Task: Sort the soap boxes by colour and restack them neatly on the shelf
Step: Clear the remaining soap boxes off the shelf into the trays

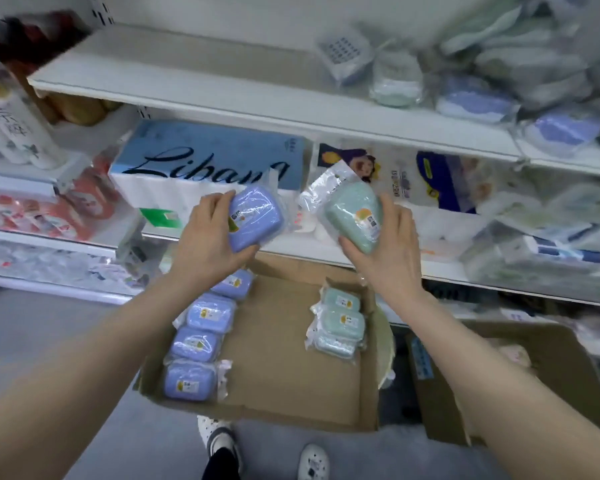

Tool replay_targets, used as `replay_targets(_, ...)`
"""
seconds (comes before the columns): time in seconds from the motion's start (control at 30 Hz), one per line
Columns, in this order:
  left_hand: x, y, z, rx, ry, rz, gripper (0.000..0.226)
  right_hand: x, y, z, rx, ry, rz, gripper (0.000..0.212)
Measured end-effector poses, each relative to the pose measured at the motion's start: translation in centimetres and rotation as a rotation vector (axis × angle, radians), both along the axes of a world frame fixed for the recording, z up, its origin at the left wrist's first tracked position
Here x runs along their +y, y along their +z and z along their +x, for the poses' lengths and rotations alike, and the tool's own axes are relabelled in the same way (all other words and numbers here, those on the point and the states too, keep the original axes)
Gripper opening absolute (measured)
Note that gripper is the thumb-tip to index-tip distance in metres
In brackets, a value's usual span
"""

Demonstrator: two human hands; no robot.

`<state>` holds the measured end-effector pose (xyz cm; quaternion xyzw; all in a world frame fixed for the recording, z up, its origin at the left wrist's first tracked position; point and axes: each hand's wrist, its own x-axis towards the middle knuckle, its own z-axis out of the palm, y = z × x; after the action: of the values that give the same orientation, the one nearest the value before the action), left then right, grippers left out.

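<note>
My left hand (207, 237) grips a blue soap box (255, 216) in clear wrap, held above the cardboard box. My right hand (385, 251) grips a green soap box (355, 214), also wrapped, beside it. Below them an open cardboard box (284, 362) sits on the floor. Several blue soap boxes (198, 341) lie in a row along its left side. A short stack of green soap boxes (340, 320) sits at its right side. The white upper shelf (174, 71) has a bare left part and a jumble of wrapped blue and green soap boxes (482, 81) at the right.
A blue tissue pack (205, 157) and other packaged goods (440, 181) fill the shelf below. A second cardboard box (499, 375) stands at the right on the floor. My shoes (219, 438) are near the front box edge. Bottles (14, 133) stand at the left.
</note>
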<state>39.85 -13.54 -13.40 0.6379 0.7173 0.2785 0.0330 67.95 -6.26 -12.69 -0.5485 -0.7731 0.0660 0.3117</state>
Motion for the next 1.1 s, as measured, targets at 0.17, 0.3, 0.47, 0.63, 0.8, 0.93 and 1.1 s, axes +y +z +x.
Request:
replay_targets(0.17, -5.5, -7.7, 6.5, -0.055, 0.045, -0.199, 0.095, -4.8, -9.5, 7.9, -0.182, 0.053, -0.287, 0.08)
replay_targets(0.3, -9.9, -13.7, 9.2, -0.054, 0.042, -0.39, 0.091, -8.6, -17.1, 11.1, -0.347, 0.084, -0.655, 0.08)
replay_targets(0.47, -13.5, -18.8, 10.2, 0.004, 0.089, -0.525, 0.082, -10.7, -25.7, 11.0, -0.553, 0.338, -0.813, 0.07)
replay_targets(0.63, -15.6, -23.4, 9.5, 0.012, 0.131, -0.621, 0.079, -10.4, -31.4, 9.0, -0.659, 0.331, -0.775, 0.06)
replay_targets(0.8, -16.9, -26.9, 8.7, 0.006, 0.116, -0.709, 0.085, -9.2, -35.9, 8.8, -0.759, 0.317, -0.804, 0.063)
replay_targets(0.93, -16.8, -28.2, 7.0, 0.04, 0.095, -0.719, 0.088, -9.0, -37.0, 8.5, -0.828, 0.366, -0.879, 0.066)
replay_targets(1.1, -14.9, -29.0, 3.8, 0.085, 0.097, -0.672, 0.082, -8.2, -36.4, 7.2, -0.824, 0.43, -0.95, 0.063)
